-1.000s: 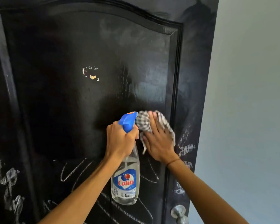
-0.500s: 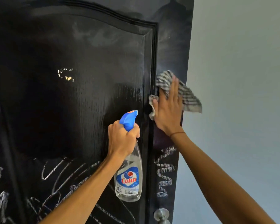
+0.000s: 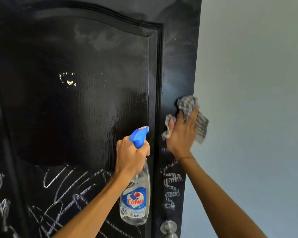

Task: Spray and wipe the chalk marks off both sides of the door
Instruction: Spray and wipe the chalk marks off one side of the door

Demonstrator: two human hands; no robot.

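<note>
A black panelled door (image 3: pixel 76 117) fills the left and centre of the head view. White chalk marks (image 3: pixel 67 186) cover its lower panel, and more chalk marks (image 3: pixel 171 184) run down the right stile. My left hand (image 3: pixel 131 155) grips the neck of a clear spray bottle (image 3: pixel 136 201) with a blue trigger head. My right hand (image 3: pixel 182 134) presses a checked cloth (image 3: pixel 187 107) flat against the right stile near the door's edge, fingers straight. The upper panel looks wet and smeared.
A round metal door knob (image 3: pixel 169 228) sits at the bottom of the right stile. A pale blue-grey wall (image 3: pixel 256 100) stands to the right of the door's edge.
My right hand carried the cloth from the centre panel beside the bottle across to the right stile. My left hand kept the bottle in about the same place.
</note>
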